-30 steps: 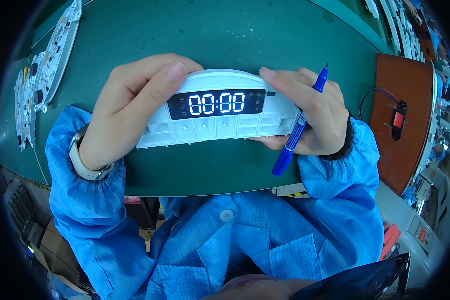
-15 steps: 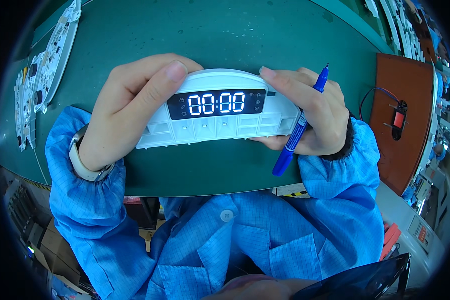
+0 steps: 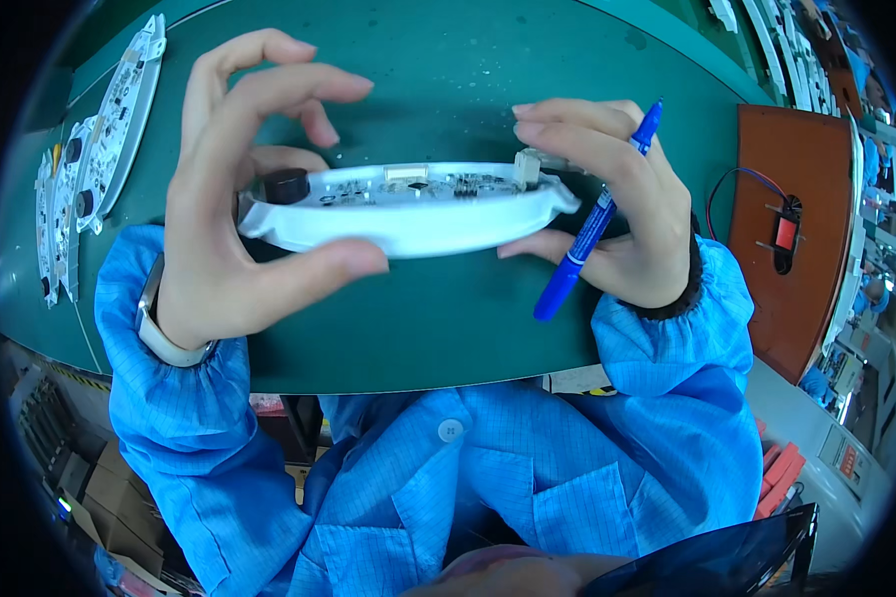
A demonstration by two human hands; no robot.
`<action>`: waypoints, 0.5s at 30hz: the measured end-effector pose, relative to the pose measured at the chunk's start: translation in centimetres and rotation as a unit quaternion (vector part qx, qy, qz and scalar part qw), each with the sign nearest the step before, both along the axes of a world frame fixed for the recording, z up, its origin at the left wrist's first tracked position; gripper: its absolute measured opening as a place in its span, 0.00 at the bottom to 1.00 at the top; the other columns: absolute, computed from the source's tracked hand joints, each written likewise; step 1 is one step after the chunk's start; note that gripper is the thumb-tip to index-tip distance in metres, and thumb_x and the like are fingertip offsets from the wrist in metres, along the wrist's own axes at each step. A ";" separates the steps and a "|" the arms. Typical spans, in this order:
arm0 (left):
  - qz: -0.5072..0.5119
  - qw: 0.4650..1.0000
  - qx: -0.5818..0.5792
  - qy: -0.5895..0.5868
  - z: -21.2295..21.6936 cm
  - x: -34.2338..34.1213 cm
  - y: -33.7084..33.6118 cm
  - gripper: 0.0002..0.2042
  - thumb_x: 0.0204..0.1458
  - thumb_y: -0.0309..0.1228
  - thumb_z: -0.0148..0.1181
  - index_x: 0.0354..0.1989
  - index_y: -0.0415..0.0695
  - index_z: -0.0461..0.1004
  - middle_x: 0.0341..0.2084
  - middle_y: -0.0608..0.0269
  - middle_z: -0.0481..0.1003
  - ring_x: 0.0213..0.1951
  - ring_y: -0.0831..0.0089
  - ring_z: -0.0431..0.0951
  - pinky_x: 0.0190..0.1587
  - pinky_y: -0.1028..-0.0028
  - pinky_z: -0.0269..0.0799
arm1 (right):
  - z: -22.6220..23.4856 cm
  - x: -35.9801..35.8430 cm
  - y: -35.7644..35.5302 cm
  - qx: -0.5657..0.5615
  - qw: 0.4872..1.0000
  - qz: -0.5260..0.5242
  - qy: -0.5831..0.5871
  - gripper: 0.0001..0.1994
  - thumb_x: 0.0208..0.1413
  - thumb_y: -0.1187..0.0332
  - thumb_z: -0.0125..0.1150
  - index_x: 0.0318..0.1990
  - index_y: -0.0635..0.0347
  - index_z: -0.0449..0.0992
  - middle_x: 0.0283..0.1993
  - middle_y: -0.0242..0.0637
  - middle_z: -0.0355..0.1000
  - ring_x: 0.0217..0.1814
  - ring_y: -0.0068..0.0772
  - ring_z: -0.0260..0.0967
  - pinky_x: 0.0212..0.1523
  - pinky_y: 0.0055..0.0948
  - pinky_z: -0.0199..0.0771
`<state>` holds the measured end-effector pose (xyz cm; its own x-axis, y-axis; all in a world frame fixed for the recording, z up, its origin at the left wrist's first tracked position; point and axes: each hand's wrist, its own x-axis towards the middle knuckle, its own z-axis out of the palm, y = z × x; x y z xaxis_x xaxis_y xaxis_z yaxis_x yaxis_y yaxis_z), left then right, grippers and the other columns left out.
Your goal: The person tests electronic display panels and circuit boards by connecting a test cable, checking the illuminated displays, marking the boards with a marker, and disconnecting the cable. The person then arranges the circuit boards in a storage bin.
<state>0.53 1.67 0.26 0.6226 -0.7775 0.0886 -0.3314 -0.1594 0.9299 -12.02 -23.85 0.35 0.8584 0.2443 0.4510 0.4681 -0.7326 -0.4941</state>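
A white curved display panel [image 3: 408, 229] is tipped up in front of me, with its circuit board [image 3: 368, 189] facing upward. A black round part [image 3: 287, 186] sits at the board's left end, and a pale connector [image 3: 527, 169] stands at its right end. My left hand [image 3: 259, 199] holds the left end, thumb along the near face and upper fingers spread above it. My right hand [image 3: 622, 209] grips the right end, fingertips by the connector and thumb beneath. A blue marker [image 3: 589, 239] with its tip bare is tucked in the right hand. The lit display is out of sight.
Several similar white boards [image 3: 119, 119] lie at the left on the green table [image 3: 418, 328]. On the right is a brown board [image 3: 791, 149] carrying a small black-framed red device [image 3: 791, 234] with wires. More white strips [image 3: 791, 50] lie at the far right.
The panel has turned from its lit display face to its circuit-board side. My left fingers have lifted and spread, and the left thumb has moved down onto the near face. The marker stays in my right hand.
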 end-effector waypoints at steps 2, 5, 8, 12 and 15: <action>-0.063 0.975 -0.002 -0.212 0.2 0.2 -0.2 0.37 0.37 0.46 0.72 0.54 0.36 0.67 0.58 0.49 0.53 0.50 0.62 0.68 0.41 0.69 0.75 | 0.5 0.0 -0.1 0.054 0.998 0.012 0.036 0.29 0.34 0.63 0.74 0.47 0.61 0.73 0.47 0.42 0.73 0.46 0.44 0.70 0.45 0.36 0.72; -0.106 0.955 0.001 -0.278 0.2 -0.3 -0.8 0.35 0.34 0.38 0.74 0.54 0.40 0.68 0.61 0.45 0.50 0.54 0.55 0.67 0.44 0.64 0.77 | 1.0 -0.1 -0.2 0.047 0.992 0.086 0.075 0.29 0.34 0.63 0.77 0.46 0.64 0.73 0.48 0.48 0.73 0.47 0.44 0.71 0.45 0.36 0.72; -0.145 0.957 0.026 -0.250 0.3 -1.6 -1.3 0.35 0.33 0.29 0.73 0.56 0.40 0.66 0.61 0.45 0.53 0.57 0.50 0.65 0.49 0.61 0.73 | 1.0 -0.5 0.3 0.042 0.992 0.082 0.092 0.24 0.35 0.64 0.75 0.42 0.63 0.74 0.45 0.46 0.74 0.45 0.44 0.72 0.42 0.35 0.73; -0.158 0.927 0.116 -0.320 0.3 -2.7 -2.0 0.39 0.33 0.36 0.71 0.59 0.40 0.64 0.51 0.50 0.67 0.53 0.51 0.67 0.54 0.58 0.62 | 1.3 -0.8 -0.3 -0.006 0.995 0.021 0.102 0.15 0.43 0.63 0.68 0.38 0.57 0.74 0.35 0.39 0.71 0.38 0.42 0.71 0.37 0.36 0.73; -0.134 0.927 0.131 -0.326 0.3 -2.9 -2.3 0.39 0.34 0.39 0.70 0.59 0.40 0.65 0.49 0.53 0.68 0.48 0.55 0.68 0.50 0.61 0.63 | 1.5 -1.1 -0.8 -0.119 0.986 0.005 0.115 0.12 0.47 0.63 0.66 0.32 0.58 0.71 0.27 0.37 0.68 0.31 0.40 0.69 0.30 0.37 0.70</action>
<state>-2.37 -0.63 0.60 0.2846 -0.9445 0.1642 -0.8695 -0.1822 0.4590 -13.09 -24.64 1.83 0.9282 0.3294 0.1730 0.3719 -0.8363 -0.4029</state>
